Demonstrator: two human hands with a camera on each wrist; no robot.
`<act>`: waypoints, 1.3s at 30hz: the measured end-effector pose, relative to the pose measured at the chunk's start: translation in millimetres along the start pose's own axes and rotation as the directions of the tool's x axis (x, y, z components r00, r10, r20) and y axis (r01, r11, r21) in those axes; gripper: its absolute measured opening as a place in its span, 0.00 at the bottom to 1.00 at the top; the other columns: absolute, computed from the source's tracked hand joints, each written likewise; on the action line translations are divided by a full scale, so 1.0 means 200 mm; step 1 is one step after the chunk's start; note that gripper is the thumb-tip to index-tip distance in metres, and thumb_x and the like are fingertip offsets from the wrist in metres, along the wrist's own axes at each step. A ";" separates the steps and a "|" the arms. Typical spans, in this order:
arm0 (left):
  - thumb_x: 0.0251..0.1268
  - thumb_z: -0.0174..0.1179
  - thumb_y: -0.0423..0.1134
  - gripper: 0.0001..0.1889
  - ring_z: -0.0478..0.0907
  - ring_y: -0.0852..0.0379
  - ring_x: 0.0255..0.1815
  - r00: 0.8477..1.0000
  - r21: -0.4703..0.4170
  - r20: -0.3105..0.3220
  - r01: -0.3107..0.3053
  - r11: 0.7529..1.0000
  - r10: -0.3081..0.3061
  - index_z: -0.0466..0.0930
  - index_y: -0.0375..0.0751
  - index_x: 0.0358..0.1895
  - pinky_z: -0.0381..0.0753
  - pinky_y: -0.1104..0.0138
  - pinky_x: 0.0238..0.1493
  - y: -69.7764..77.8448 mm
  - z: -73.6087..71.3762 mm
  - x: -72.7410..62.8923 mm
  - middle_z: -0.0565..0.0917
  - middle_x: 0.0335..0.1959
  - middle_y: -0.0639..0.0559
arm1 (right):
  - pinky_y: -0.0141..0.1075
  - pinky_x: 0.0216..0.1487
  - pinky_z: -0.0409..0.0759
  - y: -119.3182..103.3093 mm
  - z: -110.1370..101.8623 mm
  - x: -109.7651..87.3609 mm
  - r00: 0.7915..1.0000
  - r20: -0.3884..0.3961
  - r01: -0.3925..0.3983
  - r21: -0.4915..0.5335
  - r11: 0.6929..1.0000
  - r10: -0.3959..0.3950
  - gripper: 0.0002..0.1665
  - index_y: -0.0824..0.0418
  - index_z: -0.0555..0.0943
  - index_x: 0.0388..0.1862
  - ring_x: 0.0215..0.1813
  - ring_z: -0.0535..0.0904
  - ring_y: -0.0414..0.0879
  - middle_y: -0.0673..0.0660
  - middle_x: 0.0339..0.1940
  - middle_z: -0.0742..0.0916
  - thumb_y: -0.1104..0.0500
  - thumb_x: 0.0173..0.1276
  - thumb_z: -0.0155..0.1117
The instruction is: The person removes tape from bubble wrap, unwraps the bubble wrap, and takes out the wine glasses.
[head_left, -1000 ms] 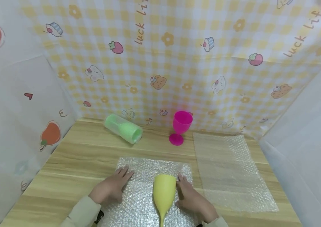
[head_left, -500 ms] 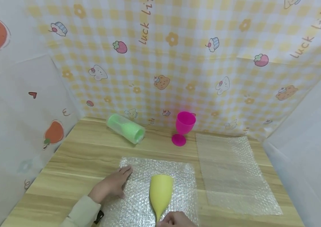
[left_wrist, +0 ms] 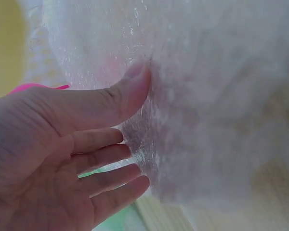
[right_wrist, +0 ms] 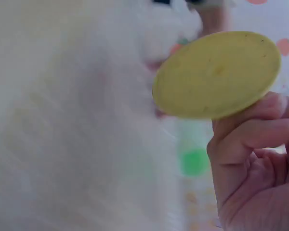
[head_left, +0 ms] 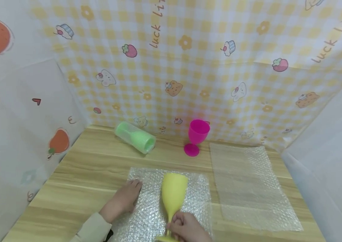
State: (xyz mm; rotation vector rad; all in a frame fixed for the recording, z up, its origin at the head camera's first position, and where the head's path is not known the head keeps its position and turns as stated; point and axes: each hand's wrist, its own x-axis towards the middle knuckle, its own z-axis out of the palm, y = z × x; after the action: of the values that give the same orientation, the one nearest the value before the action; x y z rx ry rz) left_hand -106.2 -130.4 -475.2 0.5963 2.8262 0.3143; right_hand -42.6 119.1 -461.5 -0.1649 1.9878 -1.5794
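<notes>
A yellow plastic goblet (head_left: 174, 190) lies along a sheet of bubble wrap (head_left: 146, 218), its cup towards the back and its foot towards the person. My right hand (head_left: 190, 227) pinches the goblet's stem just above the foot. In the right wrist view the round underside of the foot (right_wrist: 216, 74) faces the camera, beside the curled fingers. On the left edge of the wrap rests my left hand (head_left: 126, 195). The left wrist view has its thumb and straight fingers (left_wrist: 115, 192) touching the bubble wrap.
A magenta goblet (head_left: 199, 132) stands upright at the back of the table. To its left a green goblet (head_left: 134, 137), wrapped in clear film, lies on its side. Another bubble wrap sheet (head_left: 249, 188) lies flat at the right. A checked cloth (head_left: 146, 67) hangs behind the table.
My right hand has left the wrap's right side and taken hold of the yellow goblet's stem. The goblet has moved away from the person, bringing its foot into view. The left hand stays on the wrap.
</notes>
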 end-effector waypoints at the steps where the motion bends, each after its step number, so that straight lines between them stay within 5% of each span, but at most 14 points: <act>1: 0.24 0.76 0.32 0.48 0.66 0.36 0.62 1.000 0.002 -0.007 0.001 1.000 -0.001 0.65 0.24 0.60 0.67 0.52 0.65 0.00 0.00 0.00 0.69 0.61 0.33 | 0.22 0.14 0.67 -0.03 -0.04 0.02 0.999 -0.017 0.043 -0.031 0.999 -0.043 0.12 0.64 0.76 0.28 0.15 0.68 0.35 0.47 0.16 0.77 0.55 0.62 0.62; 7: 0.27 0.77 0.35 0.46 0.69 0.39 0.59 1.000 0.007 -0.026 0.003 1.000 -0.003 0.68 0.28 0.60 0.71 0.53 0.62 -0.02 -0.01 0.00 0.72 0.58 0.38 | 0.32 0.21 0.80 -0.22 -0.26 0.25 0.962 -0.147 0.186 -0.266 0.946 -0.230 0.14 0.68 0.77 0.34 0.20 0.75 0.40 0.55 0.22 0.81 0.55 0.64 0.60; 16: 0.31 0.74 0.54 0.47 0.71 0.41 0.55 1.000 0.047 0.005 0.020 0.999 -0.020 0.69 0.30 0.59 0.74 0.51 0.58 0.00 -0.04 0.02 0.73 0.57 0.39 | 0.33 0.27 0.80 -0.25 -0.37 0.64 0.887 -0.367 0.156 -0.331 0.931 -0.280 0.11 0.69 0.79 0.37 0.28 0.79 0.47 0.63 0.31 0.85 0.60 0.63 0.61; 20: 0.36 0.71 0.58 0.45 0.71 0.42 0.53 0.999 0.080 0.000 0.039 0.996 -0.039 0.70 0.30 0.58 0.75 0.51 0.54 0.02 -0.03 0.02 0.74 0.54 0.40 | 0.31 0.31 0.77 -0.21 -0.36 0.75 0.862 -0.402 0.166 -0.350 0.922 -0.308 0.11 0.67 0.77 0.40 0.32 0.76 0.46 0.62 0.34 0.83 0.61 0.63 0.61; 26: 0.44 0.68 0.58 0.40 0.70 0.47 0.46 0.999 0.112 -0.026 0.049 0.993 -0.046 0.71 0.29 0.55 0.77 0.54 0.49 0.04 -0.01 0.02 0.73 0.47 0.42 | 0.36 0.41 0.78 -0.15 -0.35 0.86 0.840 -0.471 0.161 -0.257 0.953 -0.269 0.14 0.68 0.75 0.47 0.40 0.76 0.49 0.63 0.40 0.81 0.63 0.65 0.59; 33: 0.45 0.68 0.55 0.39 0.70 0.43 0.53 0.998 0.096 -0.006 0.063 0.993 -0.062 0.70 0.32 0.58 0.74 0.49 0.55 0.03 -0.01 0.01 0.73 0.52 0.42 | 0.40 0.41 0.80 -0.13 -0.35 0.92 0.851 -0.454 0.120 -0.322 0.939 -0.265 0.10 0.74 0.76 0.42 0.40 0.77 0.53 0.66 0.37 0.81 0.70 0.62 0.54; 39: 0.47 0.66 0.59 0.42 0.69 0.42 0.55 0.997 0.115 -0.025 0.076 0.990 -0.074 0.68 0.31 0.59 0.75 0.50 0.54 0.03 -0.01 -0.01 0.72 0.54 0.41 | 0.36 0.34 0.81 -0.17 -0.32 0.90 0.927 -0.316 0.067 -0.392 0.918 -0.203 0.14 0.74 0.77 0.41 0.36 0.77 0.51 0.64 0.38 0.82 0.73 0.55 0.52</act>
State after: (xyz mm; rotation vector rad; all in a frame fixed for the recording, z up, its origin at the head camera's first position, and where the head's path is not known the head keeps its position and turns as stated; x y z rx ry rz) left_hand -103.3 -126.0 -472.0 0.5107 2.8940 0.1436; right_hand -232.5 84.1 -487.8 -0.1846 2.6060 -1.3644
